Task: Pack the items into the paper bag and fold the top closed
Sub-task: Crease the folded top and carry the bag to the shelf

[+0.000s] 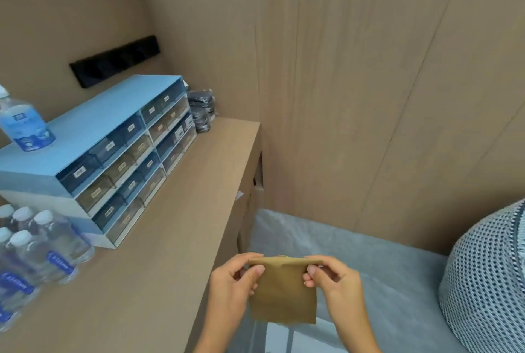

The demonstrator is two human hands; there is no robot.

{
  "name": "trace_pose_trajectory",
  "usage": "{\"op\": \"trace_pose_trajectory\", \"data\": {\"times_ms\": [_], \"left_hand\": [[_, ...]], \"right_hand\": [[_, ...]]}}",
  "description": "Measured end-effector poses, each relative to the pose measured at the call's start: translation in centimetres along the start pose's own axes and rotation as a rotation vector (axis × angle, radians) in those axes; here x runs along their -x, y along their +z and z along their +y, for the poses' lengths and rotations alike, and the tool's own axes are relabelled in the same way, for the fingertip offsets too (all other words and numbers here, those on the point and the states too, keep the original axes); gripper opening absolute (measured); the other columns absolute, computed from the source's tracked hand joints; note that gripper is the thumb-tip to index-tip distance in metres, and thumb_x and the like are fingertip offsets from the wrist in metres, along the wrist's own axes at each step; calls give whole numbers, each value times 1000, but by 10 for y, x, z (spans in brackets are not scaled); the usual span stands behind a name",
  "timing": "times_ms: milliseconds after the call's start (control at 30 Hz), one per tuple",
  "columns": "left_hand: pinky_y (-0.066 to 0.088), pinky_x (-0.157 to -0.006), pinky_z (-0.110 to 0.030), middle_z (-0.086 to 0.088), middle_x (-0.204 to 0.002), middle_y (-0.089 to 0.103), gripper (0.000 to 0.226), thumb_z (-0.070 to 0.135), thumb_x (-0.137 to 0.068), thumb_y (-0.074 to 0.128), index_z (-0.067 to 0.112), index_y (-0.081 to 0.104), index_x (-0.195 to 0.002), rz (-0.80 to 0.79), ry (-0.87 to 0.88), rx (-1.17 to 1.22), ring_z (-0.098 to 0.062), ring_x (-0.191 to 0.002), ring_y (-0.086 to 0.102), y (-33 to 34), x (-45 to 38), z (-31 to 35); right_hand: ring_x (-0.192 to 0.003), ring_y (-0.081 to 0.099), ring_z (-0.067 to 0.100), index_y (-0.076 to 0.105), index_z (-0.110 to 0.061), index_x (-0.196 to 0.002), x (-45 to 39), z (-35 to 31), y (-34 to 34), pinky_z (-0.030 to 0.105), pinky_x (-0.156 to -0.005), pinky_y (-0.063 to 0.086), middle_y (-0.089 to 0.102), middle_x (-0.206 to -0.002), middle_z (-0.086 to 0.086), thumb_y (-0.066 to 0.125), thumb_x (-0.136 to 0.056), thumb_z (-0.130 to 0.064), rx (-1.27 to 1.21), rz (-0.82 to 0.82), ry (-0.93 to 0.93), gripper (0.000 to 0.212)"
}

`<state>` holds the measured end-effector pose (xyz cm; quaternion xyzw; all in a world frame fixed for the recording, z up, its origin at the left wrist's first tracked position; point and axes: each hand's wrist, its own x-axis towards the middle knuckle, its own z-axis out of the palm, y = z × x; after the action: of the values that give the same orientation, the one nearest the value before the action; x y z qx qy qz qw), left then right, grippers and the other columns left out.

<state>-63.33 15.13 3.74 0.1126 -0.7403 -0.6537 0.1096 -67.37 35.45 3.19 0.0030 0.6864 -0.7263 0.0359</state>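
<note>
Tabletop [159, 253] of matte tan board fills the left of the frame, carrying a blue drawer unit [93, 153] and clear bottles [37, 250]. Lower centre, the flat brown paper bag [284, 293] hangs pinched at its top corners by left hand [235, 284] and right hand [335, 281]. Packing looks finished; the top fold seems under way.

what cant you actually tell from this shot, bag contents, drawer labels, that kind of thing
Head view only:
- Contents of the paper bag: hidden by its opaque paper; the left hand and right hand pinch its top corners.
- Label text on the blue drawer unit: too small and blurred.
- Dark packets behind it: partly hidden by the unit, unidentifiable.
- Water bottles: cut off by the left edge.
- Patterned cushion: cut off at right.
</note>
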Motion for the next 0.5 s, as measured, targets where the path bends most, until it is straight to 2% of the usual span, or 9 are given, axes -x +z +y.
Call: {"op": "trace_pose_trajectory", "data": {"times_ms": [133,267,400,500], "left_hand": [[49,-50,-23,2,-61,63,24,2,-82,70,24,77,-89,-68,13,-20,-12,-53,57,30,-76,-2],[51,-51,-25,-11,-75,70,24,2,-82,70,25,77,-88,-113,21,-16,-13,-55,59,58,-159,-1],[50,-50,-23,-17,-69,66,25,3,-82,71,26,77,-89,-142,17,-13,-14,-53,60,87,-235,2],[52,-52,-25,-12,-65,66,23,6,-83,70,27,77,-90,-162,8,-24,-14,-55,61,108,-285,5]], "right_hand": [[-59,69,19,78,-20,-83,-70,1,-11,24,-65,56,74,-63,12,62,-85,10,26,61,0,33],[-59,70,20,78,-18,-81,-145,-6,-17,28,-67,56,74,-64,14,63,-85,9,35,119,2,31],[-57,69,19,77,-12,-82,-216,-21,-24,22,-63,56,73,-63,16,63,-85,10,35,165,0,27],[-56,67,18,75,-5,-85,-265,-27,-29,20,-60,56,72,-63,17,62,-85,13,24,183,-3,22]]}}
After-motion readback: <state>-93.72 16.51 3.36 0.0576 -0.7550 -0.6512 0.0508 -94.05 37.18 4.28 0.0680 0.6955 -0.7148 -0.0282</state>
